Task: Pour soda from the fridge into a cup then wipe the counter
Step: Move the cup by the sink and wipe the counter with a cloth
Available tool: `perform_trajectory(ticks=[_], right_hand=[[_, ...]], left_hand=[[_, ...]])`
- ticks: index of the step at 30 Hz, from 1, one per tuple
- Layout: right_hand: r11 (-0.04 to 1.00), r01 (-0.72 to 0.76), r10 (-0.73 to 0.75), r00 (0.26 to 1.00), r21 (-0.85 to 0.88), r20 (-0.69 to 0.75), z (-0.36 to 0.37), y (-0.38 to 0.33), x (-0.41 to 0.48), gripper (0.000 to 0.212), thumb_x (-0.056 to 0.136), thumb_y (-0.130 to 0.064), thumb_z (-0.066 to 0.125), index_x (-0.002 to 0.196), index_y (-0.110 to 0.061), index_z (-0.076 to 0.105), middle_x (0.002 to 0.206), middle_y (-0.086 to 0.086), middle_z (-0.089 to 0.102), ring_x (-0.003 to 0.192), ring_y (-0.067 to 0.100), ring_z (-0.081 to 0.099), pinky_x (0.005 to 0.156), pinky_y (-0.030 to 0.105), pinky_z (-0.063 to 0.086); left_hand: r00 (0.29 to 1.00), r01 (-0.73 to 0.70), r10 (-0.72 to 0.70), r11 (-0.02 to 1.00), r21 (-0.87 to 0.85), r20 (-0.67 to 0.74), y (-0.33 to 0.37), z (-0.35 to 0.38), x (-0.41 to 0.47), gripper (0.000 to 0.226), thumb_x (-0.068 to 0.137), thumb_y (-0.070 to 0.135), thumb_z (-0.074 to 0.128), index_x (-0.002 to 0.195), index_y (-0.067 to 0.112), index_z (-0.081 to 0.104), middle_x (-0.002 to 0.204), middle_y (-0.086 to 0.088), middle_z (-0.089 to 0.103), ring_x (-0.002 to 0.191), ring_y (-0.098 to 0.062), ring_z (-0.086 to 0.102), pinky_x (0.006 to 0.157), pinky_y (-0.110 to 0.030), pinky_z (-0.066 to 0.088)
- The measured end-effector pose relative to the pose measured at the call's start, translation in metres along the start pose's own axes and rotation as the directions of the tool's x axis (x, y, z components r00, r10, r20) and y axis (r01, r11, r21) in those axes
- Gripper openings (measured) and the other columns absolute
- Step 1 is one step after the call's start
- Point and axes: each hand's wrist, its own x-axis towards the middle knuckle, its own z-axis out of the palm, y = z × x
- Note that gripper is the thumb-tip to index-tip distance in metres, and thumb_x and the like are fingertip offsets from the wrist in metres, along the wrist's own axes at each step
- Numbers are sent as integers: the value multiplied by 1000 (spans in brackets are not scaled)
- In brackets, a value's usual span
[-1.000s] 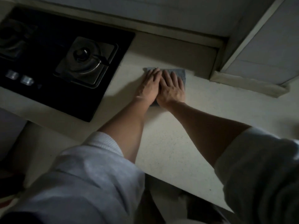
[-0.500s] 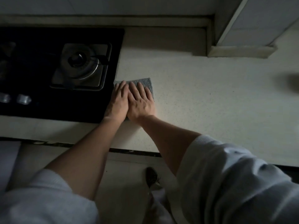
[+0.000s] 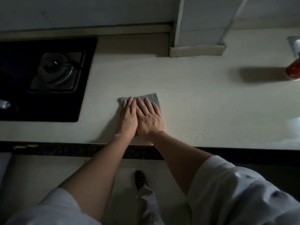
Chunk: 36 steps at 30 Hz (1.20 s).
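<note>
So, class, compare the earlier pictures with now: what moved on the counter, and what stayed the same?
The left hand and right hand slid the grey cloth from the back of the counter forward beside the hob, then rightward away from it. Both still press flat on it, side by side.

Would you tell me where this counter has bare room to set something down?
The widest bare stretch of counter lies between the cloth and the red object at the right edge, in front of the pillar base. A narrower strip runs between the hob and the left hand. It is crowded only at the cloth, where the right hand presses too.
</note>
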Motion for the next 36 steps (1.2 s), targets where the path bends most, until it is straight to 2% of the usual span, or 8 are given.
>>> perform_trajectory(ticks=[3,8,14,18,21,24,28,36], right_hand=[[999,-32,32,1000,-9,-2,-10,54,-27,65,97,-43,19,157,-26,2,165,-3,-1,151,21,-7,122,42,-2],[992,-119,119,993,-40,-24,-31,153,-68,65,97,-44,19,157,-28,0,165,-6,-4,151,19,-8,122,40,-2],[970,-237,235,971,-51,-42,-41,209,-87,65,99,-45,21,157,-28,-4,164,-7,-7,151,19,-11,122,40,-4],[970,-237,237,972,-49,-6,-42,190,-81,67,100,-45,22,156,-24,-8,165,-4,-10,150,24,-15,122,43,-6],[982,-187,188,982,-35,27,-44,154,-67,69,100,-43,26,156,-22,-7,164,-3,-10,150,25,-15,122,44,-6],[991,-131,132,990,-32,50,-39,103,-44,70,100,-42,29,157,-22,-6,164,-3,-9,150,25,-16,122,45,-5],[997,-73,74,995,-21,69,-20,57,-42,69,99,-44,26,157,-22,-4,165,-3,-7,150,24,-15,121,45,-6],[999,-39,40,998,-23,54,-21,103,-71,68,98,-47,22,157,-24,-6,165,-5,-8,150,21,-16,122,43,-7]], left_hand=[[997,-70,70,997,27,-18,61,7,8,46,80,6,38,114,-11,64,119,-26,64,109,-44,62,90,-53,49],[995,-86,87,996,-31,42,159,38,36,46,83,8,38,116,-8,64,122,-24,63,112,-45,61,98,-52,35],[990,-139,142,984,-111,20,223,51,58,44,84,6,38,115,-9,65,122,-23,64,112,-44,61,96,-53,44],[992,-126,129,974,-187,4,204,50,52,50,94,6,27,140,-8,40,148,-23,39,139,-42,34,117,-40,17],[999,-52,48,972,-228,-22,167,48,48,48,94,5,28,137,-12,43,144,-28,43,134,-47,39,114,-44,23],[999,24,-15,982,-186,47,109,41,40,47,101,1,29,147,-5,27,156,-22,24,146,-36,20,120,-35,8],[998,22,-31,983,-185,-49,58,43,11,47,92,3,34,135,-13,45,142,-32,43,130,-50,42,108,-56,33],[998,-25,20,997,-79,-67,113,51,3,45,85,4,38,121,-14,57,127,-34,56,115,-55,53,96,-60,39]])
